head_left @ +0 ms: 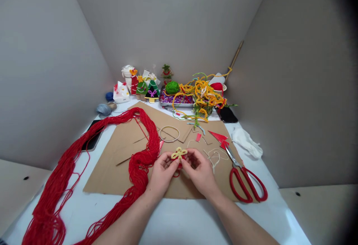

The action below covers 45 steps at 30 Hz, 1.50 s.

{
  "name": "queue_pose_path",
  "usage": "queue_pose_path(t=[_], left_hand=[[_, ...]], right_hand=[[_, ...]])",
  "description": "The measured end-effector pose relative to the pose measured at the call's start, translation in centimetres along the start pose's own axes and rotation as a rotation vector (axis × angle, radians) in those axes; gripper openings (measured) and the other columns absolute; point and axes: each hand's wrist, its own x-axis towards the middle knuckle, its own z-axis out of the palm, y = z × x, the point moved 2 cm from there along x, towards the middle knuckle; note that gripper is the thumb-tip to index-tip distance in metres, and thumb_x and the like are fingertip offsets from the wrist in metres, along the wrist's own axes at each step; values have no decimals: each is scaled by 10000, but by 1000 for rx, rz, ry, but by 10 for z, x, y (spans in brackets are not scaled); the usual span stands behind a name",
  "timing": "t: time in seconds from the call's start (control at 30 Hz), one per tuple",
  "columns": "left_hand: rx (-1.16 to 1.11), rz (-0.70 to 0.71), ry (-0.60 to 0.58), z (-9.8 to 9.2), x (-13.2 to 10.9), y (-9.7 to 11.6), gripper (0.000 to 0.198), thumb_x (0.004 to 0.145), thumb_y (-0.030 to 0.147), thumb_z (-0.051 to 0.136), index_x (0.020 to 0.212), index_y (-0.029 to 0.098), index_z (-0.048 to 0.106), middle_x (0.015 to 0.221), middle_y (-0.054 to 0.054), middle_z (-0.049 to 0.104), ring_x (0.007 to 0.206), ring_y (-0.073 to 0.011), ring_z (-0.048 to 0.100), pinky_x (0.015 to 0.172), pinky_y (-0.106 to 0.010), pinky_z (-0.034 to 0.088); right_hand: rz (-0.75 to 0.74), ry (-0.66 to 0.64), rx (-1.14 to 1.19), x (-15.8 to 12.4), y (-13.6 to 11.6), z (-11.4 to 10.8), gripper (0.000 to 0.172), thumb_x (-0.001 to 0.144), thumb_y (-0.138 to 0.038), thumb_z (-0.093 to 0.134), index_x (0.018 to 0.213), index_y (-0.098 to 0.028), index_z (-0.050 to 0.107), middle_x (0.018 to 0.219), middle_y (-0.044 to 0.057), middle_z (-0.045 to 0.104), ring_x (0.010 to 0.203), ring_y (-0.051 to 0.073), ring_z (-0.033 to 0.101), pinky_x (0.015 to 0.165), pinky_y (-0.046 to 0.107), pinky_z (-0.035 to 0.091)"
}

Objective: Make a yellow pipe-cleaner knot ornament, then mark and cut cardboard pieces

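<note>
In the head view, the left hand (162,171) and right hand (200,171) meet above a flat brown cardboard sheet (109,176), thumbs and fingers drawn together in a pinch on either side of a small pale-yellow looped yarn bow (179,153) with a red piece (180,166) beneath it. Clockwise around that bow, a thin round gold-coloured ring (169,141) lies at eleven o'clock, a tangle of orange and green yarn (206,91) at one, and large red-handled metal scissors (237,165) between three and four. At nine o'clock, a thick skein of red yarn (140,160) runs close beside the left hand.
</note>
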Motion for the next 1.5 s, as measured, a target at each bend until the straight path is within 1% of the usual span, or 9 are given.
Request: queue_pose_path(t=[0.13,0.5,0.7,0.93,1.1,1.23,1.33,1.43,1.5], left_hand=[[52,-31,26,0,-1,1,184,740,310,669,810,162,586,784,-12,636,696,-129,597,595,-214,476],[173,97,56,3,-4,6,47,680,182,640,707,161,607,682,7,633,687,-143,616,651,-227,480],[189,83,59,5,-5,11,38,663,191,649,673,171,618,665,0,642,680,-162,626,649,-245,489],[178,84,9,4,-6,12,62,709,203,643,750,171,610,762,-29,666,769,-179,645,735,-274,500],[210,111,-36,5,-9,27,228,748,220,639,968,202,582,1009,-69,666,944,-202,639,844,-307,487],[392,127,-61,1,-11,39,178,762,227,625,938,204,620,951,-64,684,873,-204,649,790,-304,497],[410,119,-88,-5,-8,48,152,752,232,634,900,198,638,902,-64,693,832,-201,647,753,-298,502],[365,131,-63,-14,5,67,197,705,244,680,890,194,636,893,-66,693,835,-199,640,753,-298,504],[358,165,-29,-23,23,85,230,705,254,675,923,193,632,908,-69,694,825,-194,640,752,-302,504]], right_hand=[[-23,-16,-51,-2,0,0,135,805,-240,588,922,-177,565,780,12,604,669,130,539,622,237,452],[-96,4,-231,-6,2,2,55,758,-179,571,812,-186,560,691,-21,549,617,116,499,591,220,419],[-71,2,-192,-6,3,2,50,759,-172,556,808,-185,561,689,-16,558,622,123,501,592,225,418],[-37,-11,-103,-5,1,1,48,777,-193,563,823,-179,564,713,-3,570,648,134,517,605,232,435],[-80,5,-95,-3,-1,-3,75,796,-225,582,854,-178,574,731,4,582,665,140,533,614,234,441],[-123,-23,-106,-5,-3,-2,82,820,-245,572,874,-184,577,761,10,600,679,140,538,632,237,444],[-137,-48,-96,-6,-5,0,110,838,-270,562,907,-185,568,779,18,601,694,143,542,648,243,452],[-154,-47,-86,-6,-7,0,134,843,-262,549,951,-183,555,835,39,608,732,152,562,683,259,472],[-171,-37,-99,-6,-8,-1,128,839,-246,540,951,-184,554,834,44,607,730,155,565,683,266,478]])
